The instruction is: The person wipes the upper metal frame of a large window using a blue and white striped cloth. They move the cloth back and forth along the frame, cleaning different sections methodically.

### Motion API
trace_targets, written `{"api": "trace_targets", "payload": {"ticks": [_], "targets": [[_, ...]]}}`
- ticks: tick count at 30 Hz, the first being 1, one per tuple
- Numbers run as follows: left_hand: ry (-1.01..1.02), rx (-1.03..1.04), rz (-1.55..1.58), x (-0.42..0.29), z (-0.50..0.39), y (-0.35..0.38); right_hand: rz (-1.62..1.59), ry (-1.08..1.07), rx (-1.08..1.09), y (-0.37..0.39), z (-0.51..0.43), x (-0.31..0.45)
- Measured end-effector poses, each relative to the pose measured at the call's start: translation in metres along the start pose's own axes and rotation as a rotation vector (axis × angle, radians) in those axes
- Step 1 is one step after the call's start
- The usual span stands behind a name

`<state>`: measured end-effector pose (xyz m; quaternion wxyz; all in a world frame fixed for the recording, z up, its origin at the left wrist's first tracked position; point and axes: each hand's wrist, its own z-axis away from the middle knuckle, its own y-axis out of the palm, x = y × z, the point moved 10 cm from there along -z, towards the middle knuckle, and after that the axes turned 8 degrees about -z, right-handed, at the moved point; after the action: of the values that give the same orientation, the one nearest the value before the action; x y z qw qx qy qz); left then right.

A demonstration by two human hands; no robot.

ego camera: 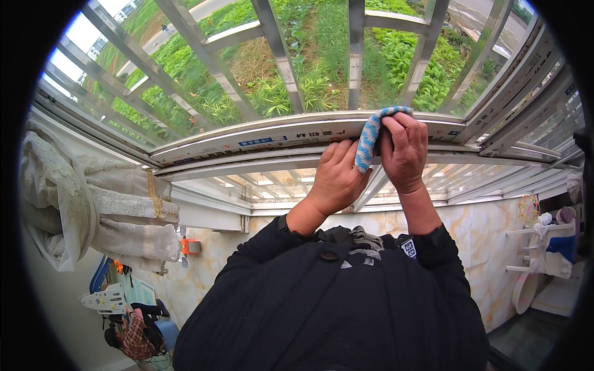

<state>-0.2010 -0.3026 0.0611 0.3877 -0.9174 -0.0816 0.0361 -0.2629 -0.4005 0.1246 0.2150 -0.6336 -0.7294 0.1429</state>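
A blue and grey striped cloth (369, 139) lies folded over the middle rail of a metal window frame (297, 134). My right hand (406, 150) grips the cloth's upper end near the glass, its fingers curled. My left hand (338, 174) rests at the cloth's lower left edge, fingertips against the rail; whether it holds the cloth cannot be told, as its fingertips are partly hidden. The rail bears printed film and dark marks. Metal bars (355, 60) stand beyond the upper glass, with green plants behind them.
A gathered pale curtain (125, 208) hangs at the left. Lower left, a person in a checked shirt (139, 336) sits beside a blue stool (169, 333). White racks with cloths (545, 246) stand at the right. Sliding window frames (515, 88) run along the upper right.
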Motion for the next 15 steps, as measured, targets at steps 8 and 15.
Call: {"api": "trace_targets", "payload": {"ticks": [8, 15], "targets": [[0.098, -0.077, 0.314, -0.012, -0.001, -0.027, 0.098, 0.198, -0.235, -0.042, 0.003, -0.031], [-0.196, -0.142, 0.177, 0.015, -0.012, -0.002, -0.359, 0.225, -0.112, -0.005, 0.029, -0.026]]}}
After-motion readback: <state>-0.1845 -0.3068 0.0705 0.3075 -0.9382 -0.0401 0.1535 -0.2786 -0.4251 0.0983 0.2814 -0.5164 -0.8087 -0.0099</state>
